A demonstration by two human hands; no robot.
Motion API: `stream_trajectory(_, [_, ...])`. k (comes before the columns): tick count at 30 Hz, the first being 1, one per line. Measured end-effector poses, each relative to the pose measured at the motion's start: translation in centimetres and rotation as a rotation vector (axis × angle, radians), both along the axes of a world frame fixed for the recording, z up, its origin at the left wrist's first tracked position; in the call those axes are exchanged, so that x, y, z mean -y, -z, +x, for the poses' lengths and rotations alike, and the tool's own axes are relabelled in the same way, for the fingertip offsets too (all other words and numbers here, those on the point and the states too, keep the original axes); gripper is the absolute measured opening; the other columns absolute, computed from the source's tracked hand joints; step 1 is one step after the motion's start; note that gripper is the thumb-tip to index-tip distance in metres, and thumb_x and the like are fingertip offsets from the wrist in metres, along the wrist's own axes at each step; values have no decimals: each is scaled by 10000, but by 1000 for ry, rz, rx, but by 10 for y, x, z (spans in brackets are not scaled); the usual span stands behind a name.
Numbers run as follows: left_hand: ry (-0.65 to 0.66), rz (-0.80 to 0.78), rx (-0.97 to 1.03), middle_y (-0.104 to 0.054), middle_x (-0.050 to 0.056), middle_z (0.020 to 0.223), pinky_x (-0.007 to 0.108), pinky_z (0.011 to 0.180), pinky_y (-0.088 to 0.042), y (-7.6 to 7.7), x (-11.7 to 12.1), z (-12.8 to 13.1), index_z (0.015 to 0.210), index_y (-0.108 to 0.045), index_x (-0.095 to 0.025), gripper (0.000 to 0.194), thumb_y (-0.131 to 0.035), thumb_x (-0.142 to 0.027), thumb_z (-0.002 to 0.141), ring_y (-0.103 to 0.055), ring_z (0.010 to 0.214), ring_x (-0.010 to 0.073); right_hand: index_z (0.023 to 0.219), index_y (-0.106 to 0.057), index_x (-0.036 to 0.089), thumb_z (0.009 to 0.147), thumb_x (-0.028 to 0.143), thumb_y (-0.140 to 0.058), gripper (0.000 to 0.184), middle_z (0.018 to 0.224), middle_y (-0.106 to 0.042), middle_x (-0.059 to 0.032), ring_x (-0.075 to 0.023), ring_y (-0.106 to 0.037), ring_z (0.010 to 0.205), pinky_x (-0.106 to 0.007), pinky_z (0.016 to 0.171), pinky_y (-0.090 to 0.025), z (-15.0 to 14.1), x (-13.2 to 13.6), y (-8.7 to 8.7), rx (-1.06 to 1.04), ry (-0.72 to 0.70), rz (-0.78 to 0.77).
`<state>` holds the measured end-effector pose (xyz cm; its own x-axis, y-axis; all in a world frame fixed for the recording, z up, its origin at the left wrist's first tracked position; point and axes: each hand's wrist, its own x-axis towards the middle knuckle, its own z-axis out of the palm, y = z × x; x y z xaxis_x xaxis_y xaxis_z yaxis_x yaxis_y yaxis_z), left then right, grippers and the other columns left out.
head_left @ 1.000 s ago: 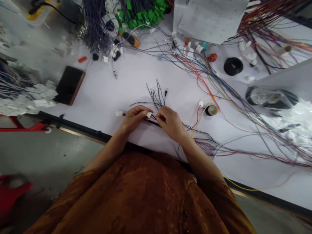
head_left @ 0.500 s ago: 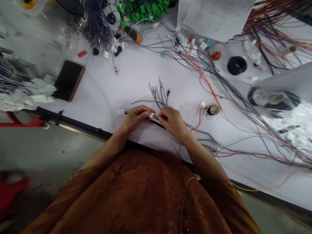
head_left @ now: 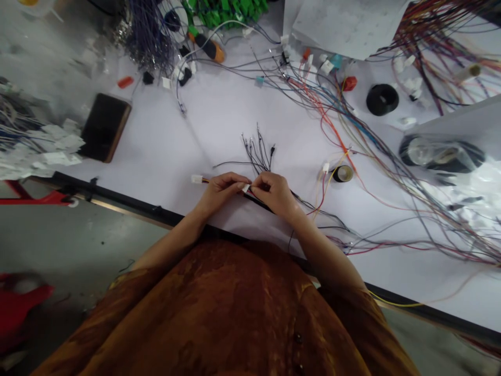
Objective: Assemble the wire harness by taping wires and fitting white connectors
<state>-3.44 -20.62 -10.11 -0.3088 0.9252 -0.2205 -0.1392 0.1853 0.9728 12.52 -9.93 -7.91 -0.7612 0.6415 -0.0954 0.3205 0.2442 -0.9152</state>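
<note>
My left hand (head_left: 222, 190) is closed, thumb and fingers pinching a small white connector (head_left: 246, 188). Close against it, my right hand (head_left: 276, 193) is also pinched, its fingertips at the wire end of that connector; the thin wire between them is mostly hidden. From under the left hand a short bundle of coloured wires leads out to another white connector (head_left: 197, 179). A fan of thin black wires (head_left: 259, 151) with metal terminals spreads on the table just beyond the right hand. A black sleeved cable (head_left: 261, 202) runs below both hands.
Tape rolls (head_left: 343, 173) and long loose wires (head_left: 368, 141) lie to the right. A phone (head_left: 105, 128) and white-tagged wires (head_left: 47, 141) are at the left. Green connectors (head_left: 229, 11), a screwdriver (head_left: 211, 49) and paper sheets (head_left: 344, 26) lie at the back. The table's dark edge (head_left: 113, 201) runs in front.
Both hands have stayed together at the small connector, with the right fingertips slightly closer to it. The whole view has shifted a little.
</note>
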Motion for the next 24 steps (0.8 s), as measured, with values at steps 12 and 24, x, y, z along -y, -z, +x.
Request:
stream_trajectory(12, [-21, -42, 13, -743, 48, 871, 286, 740, -531, -1, -3, 3, 857, -755, -188, 216, -767, -385, 768, -650, 750, 144, 708, -610, 175, 834, 208, -595, 132, 714, -629, -3, -116, -535, 671, -258, 657, -409, 5, 4, 3, -17, 39, 30])
stream_trajectory(24, [0, -44, -30, -723, 37, 827, 289, 741, -523, -4, -3, 2, 834, -738, -187, 202, -737, -385, 794, -640, 756, 150, 721, -630, 176, 829, 192, -596, 114, 694, -623, 10, -109, -536, 654, -244, 638, -395, 6, 6, 12, -29, 28, 18])
